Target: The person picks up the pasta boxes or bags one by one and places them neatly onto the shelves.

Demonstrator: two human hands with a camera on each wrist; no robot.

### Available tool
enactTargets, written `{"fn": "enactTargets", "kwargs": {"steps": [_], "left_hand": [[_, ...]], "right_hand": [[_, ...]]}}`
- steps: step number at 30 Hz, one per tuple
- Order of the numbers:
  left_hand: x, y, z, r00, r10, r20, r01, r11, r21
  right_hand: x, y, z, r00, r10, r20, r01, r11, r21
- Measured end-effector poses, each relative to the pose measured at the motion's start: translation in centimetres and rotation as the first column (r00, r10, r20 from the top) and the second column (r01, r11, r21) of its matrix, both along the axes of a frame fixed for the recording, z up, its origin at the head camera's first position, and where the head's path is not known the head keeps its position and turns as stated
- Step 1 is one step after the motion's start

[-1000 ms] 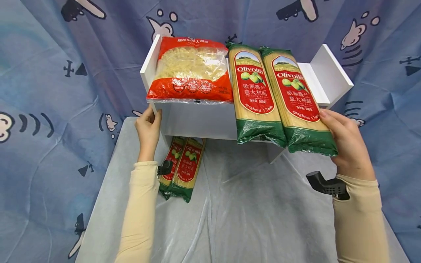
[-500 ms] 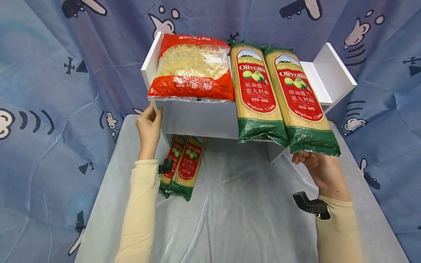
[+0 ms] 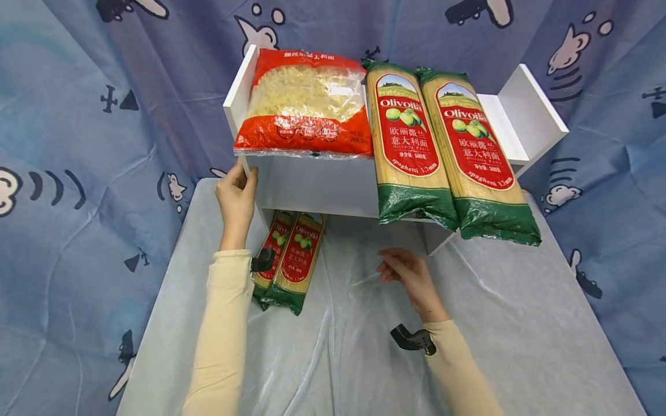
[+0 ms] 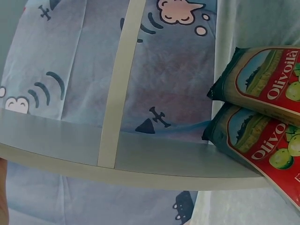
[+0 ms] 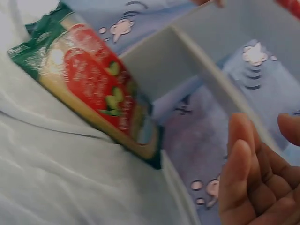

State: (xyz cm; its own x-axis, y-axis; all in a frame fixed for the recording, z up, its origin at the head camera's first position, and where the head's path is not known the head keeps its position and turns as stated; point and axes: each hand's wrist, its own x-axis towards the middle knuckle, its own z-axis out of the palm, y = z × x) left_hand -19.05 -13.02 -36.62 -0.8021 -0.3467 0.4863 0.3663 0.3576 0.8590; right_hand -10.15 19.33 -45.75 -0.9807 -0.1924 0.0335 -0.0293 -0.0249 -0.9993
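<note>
My left hand (image 3: 236, 199) grips the left side panel of a white shelf (image 3: 317, 188), just below its top board. My right hand (image 3: 411, 280) hovers below the shelf with nothing in it, fingers loosely bent; the right wrist view also has this hand (image 5: 262, 183). On top of the shelf lie a red bag of spiral pasta (image 3: 307, 104) and two spaghetti packs side by side, a left one (image 3: 408, 138) and a right one (image 3: 478, 150), their green ends jutting past the front edge. Two more spaghetti packs (image 3: 296, 254) lean at the shelf's lower left, one partly covering the other.
A pale grey cloth (image 3: 374, 346) covers the table. Behind hangs a blue patterned curtain (image 3: 104, 144). The shelf's upright right end panel (image 3: 536, 118) stands beyond the spaghetti on top.
My right hand has left the right spaghetti pack on top, dropped below the shelf and moved left toward the middle. My left hand keeps its hold on the side panel.
</note>
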Motion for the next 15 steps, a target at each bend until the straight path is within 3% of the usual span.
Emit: {"fn": "enactTargets", "kwargs": {"steps": [3,7,15], "left_hand": [[0.0,0.1,0.2,1.000,0.011,0.018,-0.011,1.000,-0.003],[-1.2,-0.4,-1.6,1.000,0.013,0.013,-0.013,1.000,0.011],[-1.2,-0.6,-1.7,1.000,0.015,-0.014,-0.015,1.000,0.001]], "right_hand": [[-0.2,-1.2,-1.3,1.000,-0.006,0.028,0.004,0.999,0.053],[-0.4,-2.8,-2.7,0.994,-0.015,0.107,0.009,0.998,0.060],[-0.2,-7.3,-5.4,0.973,0.001,0.233,-0.024,0.995,0.093]]}}
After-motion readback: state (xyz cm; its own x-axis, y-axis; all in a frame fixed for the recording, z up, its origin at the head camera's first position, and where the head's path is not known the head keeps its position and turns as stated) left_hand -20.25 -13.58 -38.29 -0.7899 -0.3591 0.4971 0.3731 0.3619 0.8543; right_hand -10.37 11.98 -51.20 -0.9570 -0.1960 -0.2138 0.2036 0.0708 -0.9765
